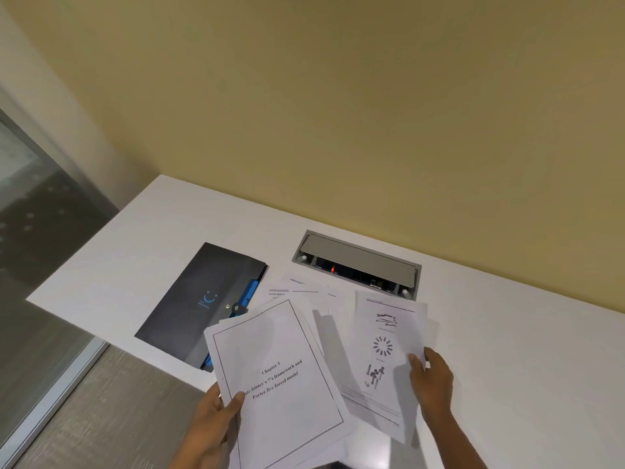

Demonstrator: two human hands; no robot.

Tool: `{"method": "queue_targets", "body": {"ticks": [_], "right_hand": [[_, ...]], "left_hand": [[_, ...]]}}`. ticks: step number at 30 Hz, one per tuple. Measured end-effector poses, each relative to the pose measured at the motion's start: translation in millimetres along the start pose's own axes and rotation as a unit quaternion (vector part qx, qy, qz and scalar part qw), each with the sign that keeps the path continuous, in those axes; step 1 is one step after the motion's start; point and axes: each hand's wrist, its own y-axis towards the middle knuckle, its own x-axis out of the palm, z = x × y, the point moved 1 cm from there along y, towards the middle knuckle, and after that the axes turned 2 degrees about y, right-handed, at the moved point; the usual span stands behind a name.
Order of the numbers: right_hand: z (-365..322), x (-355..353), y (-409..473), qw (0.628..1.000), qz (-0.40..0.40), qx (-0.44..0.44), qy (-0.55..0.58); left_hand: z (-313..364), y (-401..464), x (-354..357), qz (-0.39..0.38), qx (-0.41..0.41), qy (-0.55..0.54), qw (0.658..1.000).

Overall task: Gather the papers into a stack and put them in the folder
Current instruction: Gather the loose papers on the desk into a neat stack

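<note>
My left hand (213,421) grips the lower left edge of a stack of papers (280,377), raised above the desk; its top sheet is a bordered title page reading "Chapter 3". My right hand (431,380) pinches the right edge of a sheet with diagrams (382,357), which is lifted at that side. More white sheets (304,289) lie flat on the desk behind the stack. A dark grey folder (203,299) with a blue smile logo and blue inner edge lies shut to the left, partly under the stack's corner.
The white desk (524,367) runs against a yellow wall. A grey cable box (356,262) with an open lid is set into the desk behind the papers. The desk's left edge drops to a wood-look floor and a glass partition (30,198).
</note>
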Motion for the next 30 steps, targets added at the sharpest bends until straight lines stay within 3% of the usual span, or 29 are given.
{"method": "queue_targets", "body": {"ticks": [6,10,15,24,30], "right_hand": [[-3,-39,3,0.997,-0.042,-0.017,0.062],[-24,-38,-13,0.981,-0.137,-0.004,0.136],[-52,-10,-41,0.935,-0.28,0.012,0.217],[-85,37,-83,0.883,-0.43,0.036,0.183],[-99,60,-94,0.853,-0.494,0.043,0.166]], "left_hand": [[23,-6,8,-0.016,-0.002,-0.005,1.0],[33,-12,15,-0.024,-0.005,0.025,0.999],[41,-20,24,-0.061,-0.003,0.064,0.996],[29,-12,10,-0.108,-0.014,0.061,0.992],[6,7,-11,-0.09,-0.01,0.047,0.995]]}}
